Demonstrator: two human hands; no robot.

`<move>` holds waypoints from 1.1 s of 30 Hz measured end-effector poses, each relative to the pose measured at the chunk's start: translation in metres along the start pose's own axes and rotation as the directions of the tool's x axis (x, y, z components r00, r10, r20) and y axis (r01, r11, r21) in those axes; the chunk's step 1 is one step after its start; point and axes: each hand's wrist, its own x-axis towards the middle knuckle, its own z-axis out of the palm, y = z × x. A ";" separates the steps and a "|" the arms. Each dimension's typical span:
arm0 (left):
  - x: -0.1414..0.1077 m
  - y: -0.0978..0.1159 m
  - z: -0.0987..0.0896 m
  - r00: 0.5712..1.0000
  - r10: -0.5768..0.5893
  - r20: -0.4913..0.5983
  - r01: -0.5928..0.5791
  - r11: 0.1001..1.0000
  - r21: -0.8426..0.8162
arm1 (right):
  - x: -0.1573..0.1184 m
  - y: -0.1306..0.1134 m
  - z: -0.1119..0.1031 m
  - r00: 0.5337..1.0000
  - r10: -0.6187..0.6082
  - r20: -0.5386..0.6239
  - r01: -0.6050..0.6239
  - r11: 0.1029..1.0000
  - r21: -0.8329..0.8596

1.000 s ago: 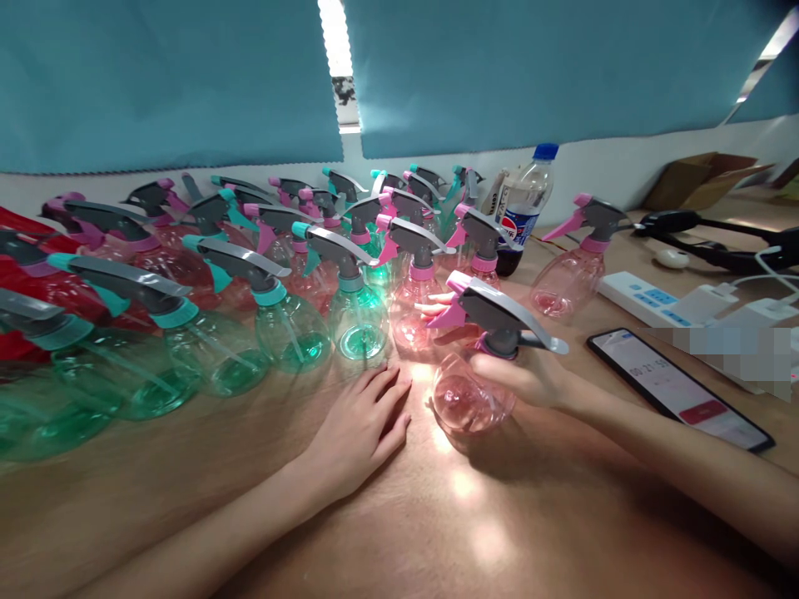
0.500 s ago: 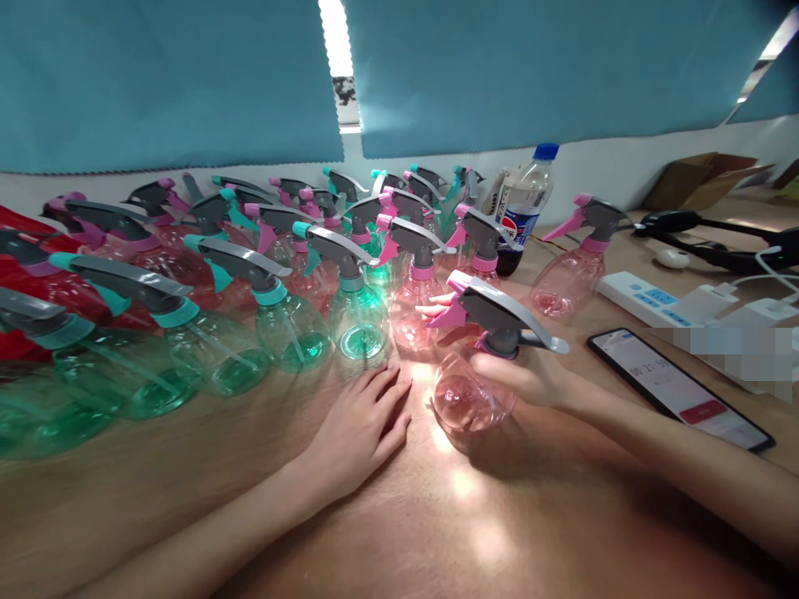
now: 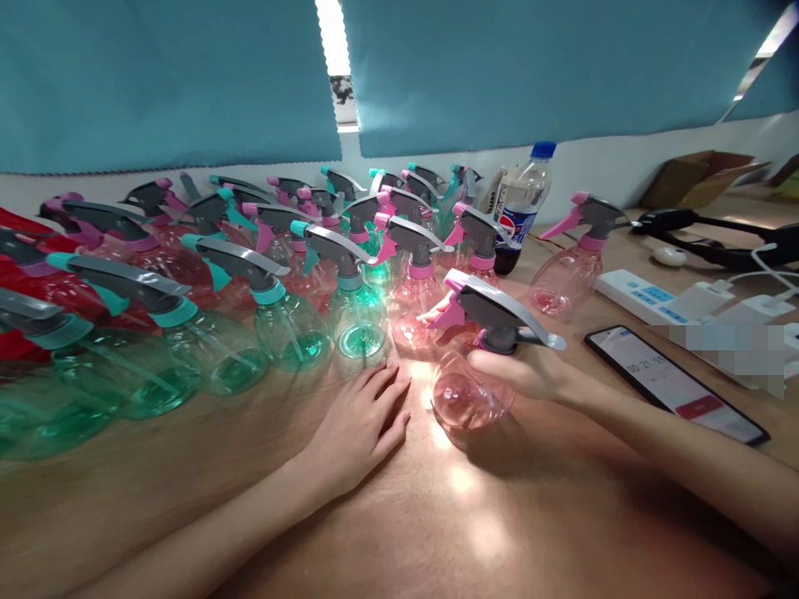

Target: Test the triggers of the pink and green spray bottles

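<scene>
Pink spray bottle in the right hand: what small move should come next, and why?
Probably settle the pink spray bottle squarely on the table before releasing it: the right hand grips it below the spray head, it seems to lean, and I can't tell whether its base touches. The left hand lies nearby, holding nothing.

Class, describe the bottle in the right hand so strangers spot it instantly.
Below the blue curtains is a brown table. Look right of the left hand on it: the pink spray bottle there, unlike its neighbours, is gripped by the right hand.
</scene>
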 end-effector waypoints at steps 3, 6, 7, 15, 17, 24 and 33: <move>0.000 0.000 0.000 1.000 0.000 -0.006 0.000 1.000 -0.006 | 0.000 -0.001 0.000 1.000 0.005 -0.007 -0.006 1.000 -0.029; 0.000 0.001 -0.001 1.000 -0.002 -0.003 0.002 1.000 -0.004 | -0.001 -0.003 -0.001 1.000 0.022 -0.017 -0.023 0.998 -0.056; 0.001 0.001 -0.001 1.000 -0.002 -0.003 0.002 1.000 -0.001 | -0.002 -0.002 -0.001 0.999 0.029 -0.019 -0.030 0.998 -0.057; 0.000 0.000 0.000 1.000 0.005 -0.003 -0.005 1.000 0.010 | -0.005 0.004 0.000 0.999 0.041 -0.019 -0.042 0.999 -0.015; 0.000 0.000 0.000 1.000 0.005 -0.003 -0.005 1.000 0.012 | -0.004 0.003 0.000 0.999 0.039 -0.021 -0.039 0.999 -0.022; 0.000 0.002 -0.001 1.000 -0.002 0.000 0.002 1.000 0.012 | -0.004 0.002 0.000 0.999 0.031 0.005 -0.031 0.997 -0.069; 0.001 0.001 0.000 1.000 -0.001 -0.014 0.001 1.000 0.020 | -0.010 0.008 0.003 0.997 0.063 -0.049 -0.064 0.998 -0.023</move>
